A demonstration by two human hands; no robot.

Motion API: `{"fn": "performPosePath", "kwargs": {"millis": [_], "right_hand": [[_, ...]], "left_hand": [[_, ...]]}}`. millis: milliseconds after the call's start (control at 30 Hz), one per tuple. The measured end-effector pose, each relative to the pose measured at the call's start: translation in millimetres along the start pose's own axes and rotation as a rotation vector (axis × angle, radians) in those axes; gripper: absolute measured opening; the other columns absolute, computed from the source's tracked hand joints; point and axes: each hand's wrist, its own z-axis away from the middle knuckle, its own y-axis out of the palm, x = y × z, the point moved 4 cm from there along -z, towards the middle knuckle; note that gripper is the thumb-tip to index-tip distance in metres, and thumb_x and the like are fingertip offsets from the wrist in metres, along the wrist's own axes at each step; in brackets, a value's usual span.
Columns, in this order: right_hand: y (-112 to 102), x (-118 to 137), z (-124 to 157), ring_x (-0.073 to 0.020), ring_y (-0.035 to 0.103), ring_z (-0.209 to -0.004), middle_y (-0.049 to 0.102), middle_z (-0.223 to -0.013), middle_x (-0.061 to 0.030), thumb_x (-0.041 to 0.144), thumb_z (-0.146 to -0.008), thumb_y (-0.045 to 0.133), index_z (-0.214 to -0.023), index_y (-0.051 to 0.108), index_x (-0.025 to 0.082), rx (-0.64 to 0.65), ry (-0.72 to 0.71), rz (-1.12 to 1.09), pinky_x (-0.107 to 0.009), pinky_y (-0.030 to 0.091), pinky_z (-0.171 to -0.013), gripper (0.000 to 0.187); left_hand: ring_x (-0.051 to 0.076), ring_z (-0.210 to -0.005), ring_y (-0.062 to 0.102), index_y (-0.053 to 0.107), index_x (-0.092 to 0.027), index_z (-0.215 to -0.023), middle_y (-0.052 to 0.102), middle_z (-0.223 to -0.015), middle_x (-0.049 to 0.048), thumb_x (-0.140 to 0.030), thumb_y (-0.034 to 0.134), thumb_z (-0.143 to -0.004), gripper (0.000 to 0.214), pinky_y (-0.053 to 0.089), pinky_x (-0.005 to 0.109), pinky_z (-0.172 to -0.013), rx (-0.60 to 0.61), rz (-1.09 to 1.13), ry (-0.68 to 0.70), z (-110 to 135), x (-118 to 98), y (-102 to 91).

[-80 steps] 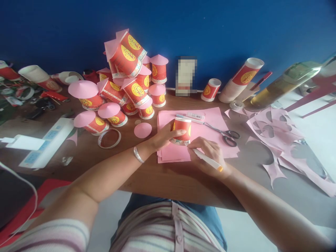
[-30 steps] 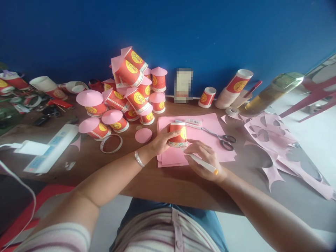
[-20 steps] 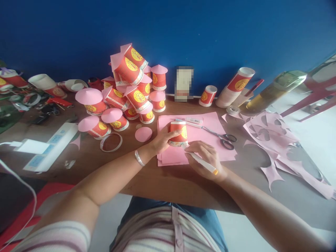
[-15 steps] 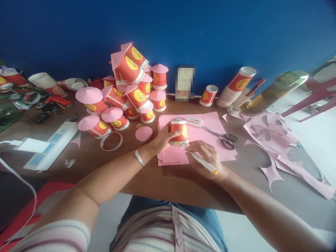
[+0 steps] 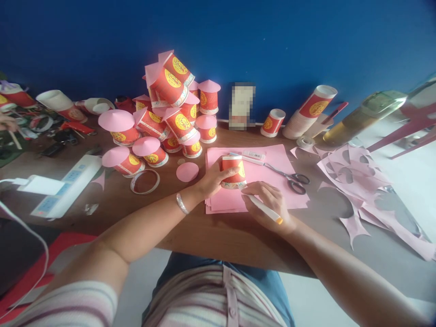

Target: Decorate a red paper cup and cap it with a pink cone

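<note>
A red paper cup (image 5: 234,170) stands upside down on a stack of pink paper sheets (image 5: 272,181) on the wooden table. My left hand (image 5: 211,180) is closed round the cup from the left, thumb across its front. My right hand (image 5: 267,204) is closed on a white pen with an orange end (image 5: 264,208), its tip at the cup's lower rim on the pink paper. A silver bracelet circles my left wrist.
Behind the cup lie scissors (image 5: 293,178) and a white marker (image 5: 254,155). A pile of red cups with pink cone lids (image 5: 163,118) fills the back left, beside a pink paper disc (image 5: 187,171) and a tape ring (image 5: 145,180). A cup stack (image 5: 308,111), pink offcuts (image 5: 354,175), a power strip (image 5: 61,185).
My hands stay on the cup and the pen. The pen tip has shifted slightly along the cup's base. The view has drifted a little.
</note>
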Motion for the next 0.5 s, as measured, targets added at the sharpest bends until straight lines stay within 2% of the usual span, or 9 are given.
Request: {"fn": "performPosePath", "kwargs": {"millis": [500], "right_hand": [[-0.5, 1.9, -2.9, -0.0170, 0.073, -0.071, 0.075, -0.083, -0.0022, 0.011, -0.094, 0.061, -0.102, 0.061, 0.024, -0.002, -0.017, 0.006, -0.031, 0.060, -0.067, 0.015]], "left_hand": [[0.015, -0.084, 0.060, 0.061, -0.017, -0.103, 0.062, -0.090, 0.0014, -0.043, 0.082, -0.080, 0.040, 0.049, 0.028, -0.078, -0.001, -0.025, 0.043, -1.2, 2.1, -1.5]]}}
